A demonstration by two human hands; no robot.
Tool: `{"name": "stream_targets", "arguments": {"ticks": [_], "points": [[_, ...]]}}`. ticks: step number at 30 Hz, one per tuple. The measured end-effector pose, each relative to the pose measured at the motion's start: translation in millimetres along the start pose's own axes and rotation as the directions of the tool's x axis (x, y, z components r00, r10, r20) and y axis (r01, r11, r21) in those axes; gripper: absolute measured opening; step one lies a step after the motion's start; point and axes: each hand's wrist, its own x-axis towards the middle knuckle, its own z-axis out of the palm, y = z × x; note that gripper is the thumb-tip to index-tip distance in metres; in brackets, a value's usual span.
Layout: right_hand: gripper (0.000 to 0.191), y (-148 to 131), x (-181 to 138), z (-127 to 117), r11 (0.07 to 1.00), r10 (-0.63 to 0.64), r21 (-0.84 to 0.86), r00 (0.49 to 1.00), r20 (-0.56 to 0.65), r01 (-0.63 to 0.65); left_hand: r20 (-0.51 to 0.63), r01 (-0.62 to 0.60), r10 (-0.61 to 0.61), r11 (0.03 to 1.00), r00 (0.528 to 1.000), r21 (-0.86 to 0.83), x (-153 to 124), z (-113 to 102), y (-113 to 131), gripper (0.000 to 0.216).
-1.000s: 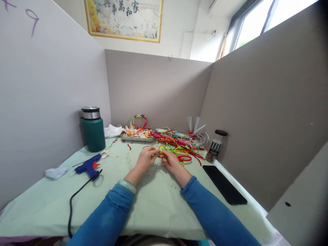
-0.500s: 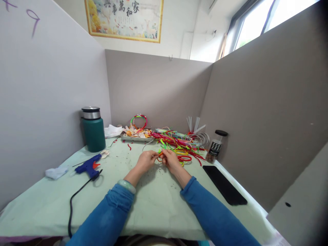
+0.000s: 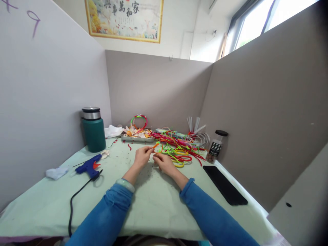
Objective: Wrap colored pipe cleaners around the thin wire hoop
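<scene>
My left hand [image 3: 142, 157] pinches an orange pipe cleaner [image 3: 155, 145] between thumb and fingertips. A touch of green shows at its far end, and a thin orange strand curves round beside it. Close by on the right, my right hand [image 3: 165, 163] has its fingers drawn together, just below that curve. What sits between those fingertips is hidden. Behind my hands lies a heap of red, green and pink pipe cleaners [image 3: 176, 140]. Yellow and red loops [image 3: 183, 158] lie on the table beyond my right hand.
A metal tray [image 3: 137, 139] of petal-like pieces bears a colourful ring [image 3: 146, 122]. On the left are a green flask [image 3: 94, 135] and a blue glue gun [image 3: 89, 166] with its cord. A lidded jar [image 3: 215, 148] and a black slab [image 3: 224, 185] lie right. Grey partitions surround the table.
My hands have moved slightly apart. The left has shifted left and up with the orange pipe cleaner, now more exposed; the right has shifted left, its fingers turned lower.
</scene>
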Motion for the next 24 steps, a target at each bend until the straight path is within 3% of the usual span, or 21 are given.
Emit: {"name": "stream_targets", "arguments": {"ticks": [7, 14, 24], "points": [[0.022, 3, 5, -5, 0.997, 0.002, 0.078, 0.991, -0.131, 0.008, 0.012, 0.011, -0.011, 1.0, 1.0, -0.01, 0, 0, -1, 0.03], [0.029, -1, 4, -5, 0.998, -0.063, -0.019, 0.978, -0.198, 0.061, 0.01, 0.007, -0.008, 0.994, 1.0, 0.112, -5, -2, 8, 0.026], [0.027, -11, 1, -9, 0.997, -0.071, -0.012, 0.956, -0.285, 0.07, 0.188, -0.23, 0.178, 0.924, 0.966, 0.307, -10, 2, 8, 0.022]]}}
